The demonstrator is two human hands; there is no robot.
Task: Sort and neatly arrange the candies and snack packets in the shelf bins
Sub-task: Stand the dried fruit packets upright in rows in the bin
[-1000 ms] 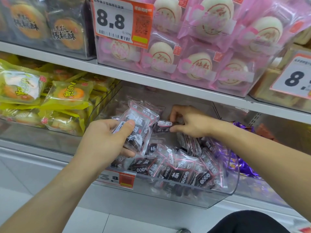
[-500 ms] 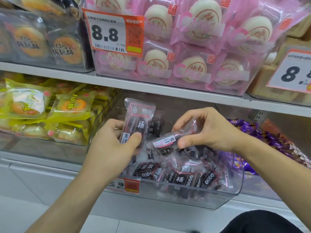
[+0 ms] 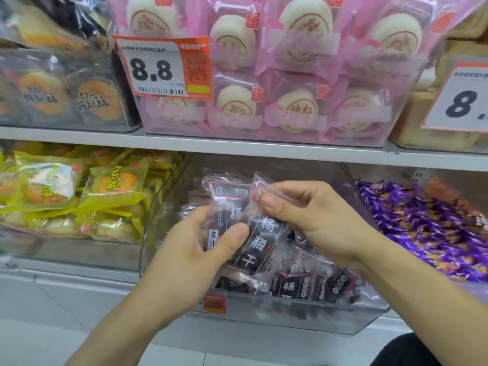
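Left hand [image 3: 190, 249]: thumb clamps rear dark packet [image 3: 224, 204]. Right hand [image 3: 303, 215]: pinches front dark packet [image 3: 260, 244]. Beneath both: clear bin [image 3: 303, 313].

1. We are in a shop, at a snack aisle: white shelves [image 3: 237, 147] carry clear plastic bins [image 3: 290, 313] of wrapped goods.
2. We see an orange-and-white price tag [image 3: 162, 68] reading 8.8 with a barcode, and another price tag [image 3: 459, 101] at the right.
3. Each bin holds many alike: pink-wrapped buns [image 3: 298, 107], yellow pastry packets [image 3: 116, 186], purple candies [image 3: 427, 228], dark plum packets [image 3: 293, 283].
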